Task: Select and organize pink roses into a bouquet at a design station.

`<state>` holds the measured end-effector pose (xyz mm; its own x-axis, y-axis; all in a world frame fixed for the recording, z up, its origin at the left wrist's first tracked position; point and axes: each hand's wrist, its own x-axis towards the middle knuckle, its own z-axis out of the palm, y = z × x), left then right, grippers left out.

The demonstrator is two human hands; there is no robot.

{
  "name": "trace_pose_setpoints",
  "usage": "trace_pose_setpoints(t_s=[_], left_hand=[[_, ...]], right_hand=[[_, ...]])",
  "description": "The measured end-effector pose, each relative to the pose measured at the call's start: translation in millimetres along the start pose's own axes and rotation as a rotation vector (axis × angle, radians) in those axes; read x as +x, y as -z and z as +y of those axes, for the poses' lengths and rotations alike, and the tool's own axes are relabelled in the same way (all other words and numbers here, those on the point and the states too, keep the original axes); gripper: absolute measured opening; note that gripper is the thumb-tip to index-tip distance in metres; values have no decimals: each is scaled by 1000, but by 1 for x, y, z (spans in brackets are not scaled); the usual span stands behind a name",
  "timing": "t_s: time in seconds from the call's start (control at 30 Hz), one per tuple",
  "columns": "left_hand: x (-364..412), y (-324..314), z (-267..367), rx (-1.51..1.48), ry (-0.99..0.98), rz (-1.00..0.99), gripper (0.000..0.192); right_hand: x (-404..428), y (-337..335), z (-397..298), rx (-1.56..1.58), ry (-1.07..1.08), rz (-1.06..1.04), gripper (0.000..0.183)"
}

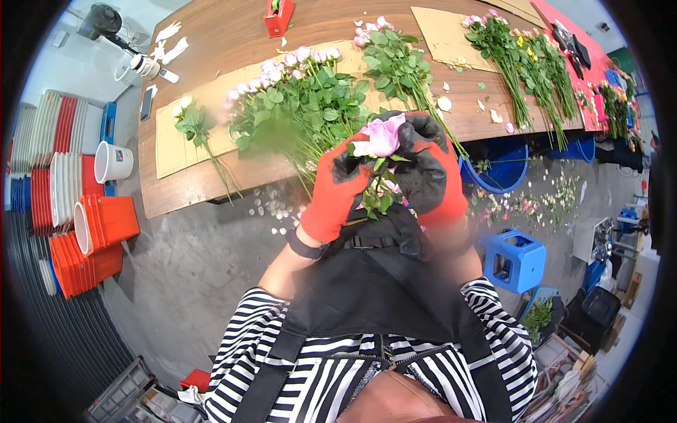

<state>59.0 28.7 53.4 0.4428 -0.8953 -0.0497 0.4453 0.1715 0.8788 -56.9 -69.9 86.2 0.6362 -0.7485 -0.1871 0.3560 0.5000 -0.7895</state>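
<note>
Both hands wear red work gloves with black-coated palms and meet in front of my black apron. A pink rose (382,136) stands upright between them, its leafy stem running down towards the apron. My left hand (344,182) holds the rose from the left, fingers near the base of the bloom. With curled fingers, my right hand (427,164) touches the flower's right side; whether it grips a petal is hidden. Just beyond, a row of pink roses (312,100) lies on cardboard on the wooden table (211,63), with another rose bunch (394,63) beside it.
A red tape dispenser (278,18) stands on the table's far side. More roses (500,63) lie at right. Under the table edge is a blue tub (497,166); a blue stool (514,260) stands on the petal-strewn floor. Orange bins (113,224) and a white bucket (113,161) are at left.
</note>
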Motion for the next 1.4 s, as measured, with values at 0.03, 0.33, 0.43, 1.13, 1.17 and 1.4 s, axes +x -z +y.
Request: trace_pose_setpoints(t_s=[0.03, 0.33, 0.43, 1.13, 1.17, 1.4], left_hand=[[-1, -1, -3, -1, -1, -4, 37], [5, 4, 2, 333, -202, 176, 27], [7, 5, 1, 450, -237, 160, 27], [-3, 3, -14, 366, -231, 255, 38], [-3, 3, -14, 367, -231, 257, 38], [3, 3, -7, 54, -35, 246, 32]], right_hand=[[4, 5, 6, 167, 0, -39, 27], [-9, 2, -20, -462, 541, -92, 33], [-3, -5, -15, -1143, 837, 33, 30], [-7, -19, 10, -518, 462, 95, 26], [-7, -20, 12, -339, 402, 107, 26], [6, -12, 31, -243, 292, 172, 14]])
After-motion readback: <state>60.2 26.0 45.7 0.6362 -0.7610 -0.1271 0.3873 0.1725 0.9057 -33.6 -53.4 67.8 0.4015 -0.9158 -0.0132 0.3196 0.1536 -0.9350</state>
